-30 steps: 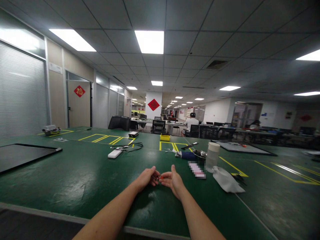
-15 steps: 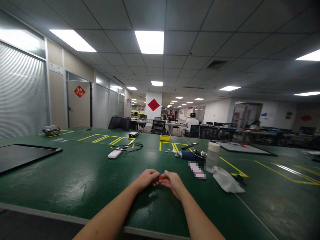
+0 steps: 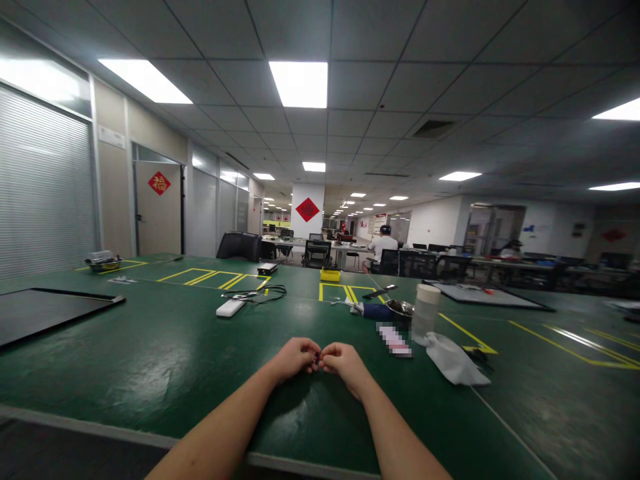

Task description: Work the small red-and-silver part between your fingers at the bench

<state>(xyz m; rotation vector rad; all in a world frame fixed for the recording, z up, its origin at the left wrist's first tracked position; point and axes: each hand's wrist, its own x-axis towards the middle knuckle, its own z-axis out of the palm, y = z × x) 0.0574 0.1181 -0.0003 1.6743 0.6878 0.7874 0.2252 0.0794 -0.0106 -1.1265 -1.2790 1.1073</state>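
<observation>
My left hand (image 3: 296,357) and my right hand (image 3: 345,363) meet fingertip to fingertip over the near middle of the green table (image 3: 190,360). Between them is a small dark, reddish piece (image 3: 317,359), too little to name. The left fingers pinch it from one side. On the other side the right thumb and fingertips close against it, and whatever they grip themselves is mostly hidden. Both forearms reach in from the table's front edge.
To the right stand a translucent bottle (image 3: 425,313), a white bag (image 3: 455,360) and a metal bowl (image 3: 400,308). A white power strip (image 3: 231,307) with a black cable lies ahead left. A yellow box (image 3: 330,275) is farther back; a black tray (image 3: 45,310) lies left.
The fingertips have shifted slightly around the small piece. An orange-red bit seen at my right fingertips before no longer shows, and more of the dark reddish piece is visible.
</observation>
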